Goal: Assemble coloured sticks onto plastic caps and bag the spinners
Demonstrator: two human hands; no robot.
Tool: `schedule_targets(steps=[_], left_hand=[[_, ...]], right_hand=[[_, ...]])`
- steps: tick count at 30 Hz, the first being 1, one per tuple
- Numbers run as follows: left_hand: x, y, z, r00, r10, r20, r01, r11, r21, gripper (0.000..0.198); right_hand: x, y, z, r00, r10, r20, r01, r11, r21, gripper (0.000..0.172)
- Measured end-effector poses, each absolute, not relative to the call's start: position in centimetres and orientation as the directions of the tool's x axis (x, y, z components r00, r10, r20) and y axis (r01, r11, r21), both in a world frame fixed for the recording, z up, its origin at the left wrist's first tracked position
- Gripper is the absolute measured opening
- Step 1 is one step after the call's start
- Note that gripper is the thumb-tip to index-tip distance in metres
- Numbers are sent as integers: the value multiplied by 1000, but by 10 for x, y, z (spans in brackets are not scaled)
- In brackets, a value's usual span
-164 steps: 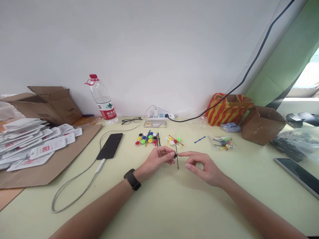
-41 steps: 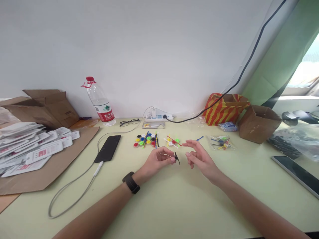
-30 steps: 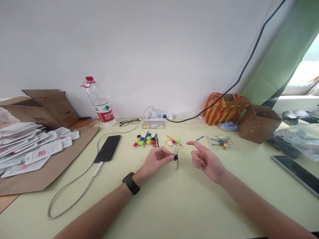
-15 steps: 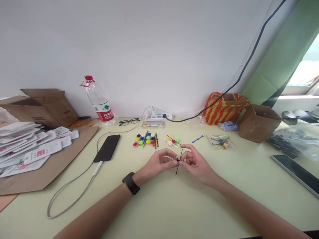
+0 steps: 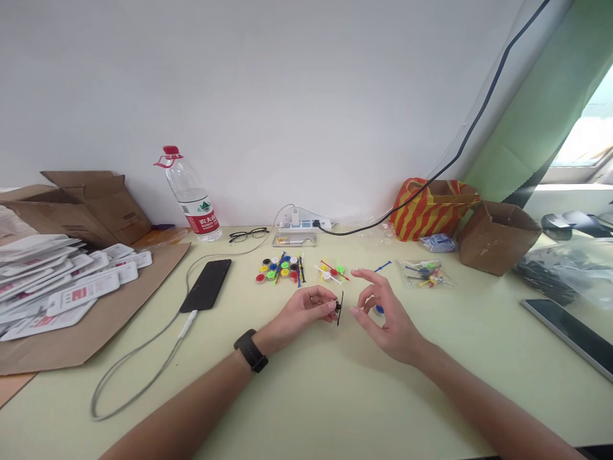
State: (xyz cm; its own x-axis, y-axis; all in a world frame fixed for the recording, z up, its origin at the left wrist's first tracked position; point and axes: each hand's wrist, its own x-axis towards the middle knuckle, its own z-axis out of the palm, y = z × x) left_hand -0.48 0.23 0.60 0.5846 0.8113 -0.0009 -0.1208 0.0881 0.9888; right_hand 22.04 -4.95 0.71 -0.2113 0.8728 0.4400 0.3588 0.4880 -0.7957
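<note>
My left hand (image 5: 306,311), with a black band on its wrist, pinches a small black spinner (image 5: 339,307) with a thin black blade, held just above the pale green table (image 5: 311,396). My right hand (image 5: 383,310) hovers a little to the right of the spinner, fingers spread and curled, not touching it. A small blue piece (image 5: 379,311) shows under its fingers; I cannot tell whether the hand holds it. Beyond my hands lie a cluster of coloured round caps (image 5: 280,268) and loose coloured spinners (image 5: 332,271).
A black phone (image 5: 207,284) on a grey cable lies at left, beside cardboard with stacked white packets (image 5: 67,278). A water bottle (image 5: 189,195), glasses (image 5: 248,234) and a power strip (image 5: 306,223) stand along the wall. A striped bag (image 5: 431,207), a brown box (image 5: 498,237) and a bag of parts (image 5: 424,273) are at right.
My right hand has drawn back from the black spinner after touching it half a second ago, and its fingers have spread. My left hand keeps its pinch and has barely moved.
</note>
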Motion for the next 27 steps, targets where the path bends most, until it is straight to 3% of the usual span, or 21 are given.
schedule_targets(steps=[7, 11, 13, 17, 27], left_hand=[[-6, 3, 5, 579, 815, 14, -151, 90, 984, 28], [-7, 5, 3, 573, 820, 3, -140, 94, 986, 29], [-7, 5, 2, 574, 819, 4, -132, 88, 987, 29], [-7, 4, 3, 584, 812, 16, -127, 72, 989, 29], [-7, 1, 4, 632, 775, -17, -85, 90, 992, 28]], right_hand=[[217, -51, 9, -194, 884, 425, 299, 466, -833, 82], [223, -47, 13, -312, 939, 144, 176, 206, -962, 54], [225, -45, 14, -325, 942, 87, 146, 141, -979, 42], [223, -41, 10, -249, 956, 155, 155, 197, -968, 38], [215, -44, 1, -324, 930, 174, 207, 249, -946, 47]])
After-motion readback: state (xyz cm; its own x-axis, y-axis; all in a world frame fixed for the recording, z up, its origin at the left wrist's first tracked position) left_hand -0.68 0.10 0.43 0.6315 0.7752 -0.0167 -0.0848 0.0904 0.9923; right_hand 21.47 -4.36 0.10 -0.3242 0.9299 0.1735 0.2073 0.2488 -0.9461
